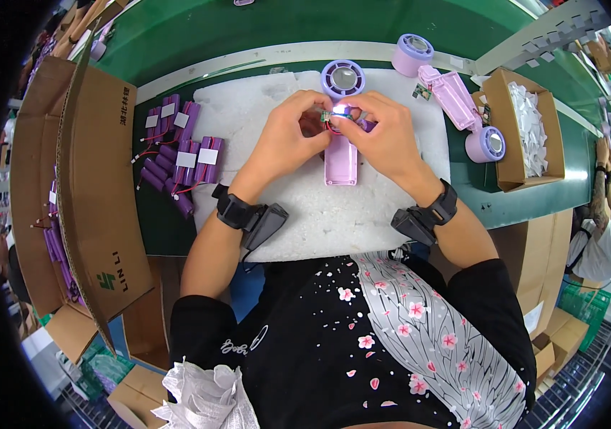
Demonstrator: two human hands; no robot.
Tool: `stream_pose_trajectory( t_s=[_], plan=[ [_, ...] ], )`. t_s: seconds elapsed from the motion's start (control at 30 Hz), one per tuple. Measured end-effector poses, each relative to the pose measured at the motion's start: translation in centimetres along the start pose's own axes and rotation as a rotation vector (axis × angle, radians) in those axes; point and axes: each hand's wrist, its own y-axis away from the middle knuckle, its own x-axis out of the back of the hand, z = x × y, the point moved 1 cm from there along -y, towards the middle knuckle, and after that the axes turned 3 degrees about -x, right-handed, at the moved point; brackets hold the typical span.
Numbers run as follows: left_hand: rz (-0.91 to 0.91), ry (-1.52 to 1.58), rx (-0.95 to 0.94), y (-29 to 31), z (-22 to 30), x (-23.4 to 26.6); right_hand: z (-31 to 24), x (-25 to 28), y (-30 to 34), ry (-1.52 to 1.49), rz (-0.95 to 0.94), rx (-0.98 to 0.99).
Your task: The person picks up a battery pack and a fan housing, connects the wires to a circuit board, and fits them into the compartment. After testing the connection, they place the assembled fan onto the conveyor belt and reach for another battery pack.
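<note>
A pink-and-purple handheld fan lies on a white foam mat [284,229], its round head [343,79] pointing away from me and its open handle shell [341,164] toward me. Above the shell, my right hand [384,132] pinches a small circuit board [339,114] that carries a bright white light. My left hand [291,132] is closed at the board's left side, its fingertips by the thin wires; whether it grips the board or a wire is hidden. Red wires run below the board. A bit of purple shows behind my right fingers.
Purple battery packs [207,159] with wires lie to the left, beside a large cardboard box [101,200]. At right are an open fan with a loose handle [452,96], another fan head [412,55], and a carton of white packets [527,129]. A person [605,236] sits at far right.
</note>
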Motion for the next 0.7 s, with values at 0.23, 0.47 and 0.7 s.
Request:
stream_pose_trajectory(
  t_s=[0.23,0.47,0.7],
  plan=[
    [-0.041,-0.174,0.100,0.0,1.9,-0.5,-0.7,0.7,0.2,0.031,-0.018,-0.016],
    [-0.050,-0.130,0.033,0.4,1.6,-0.1,-0.8,1.6,0.2,0.073,-0.116,-0.047],
    [-0.180,0.059,0.138,0.6,1.7,0.6,-0.9,1.5,0.6,0.134,-0.153,0.043]
  ],
)
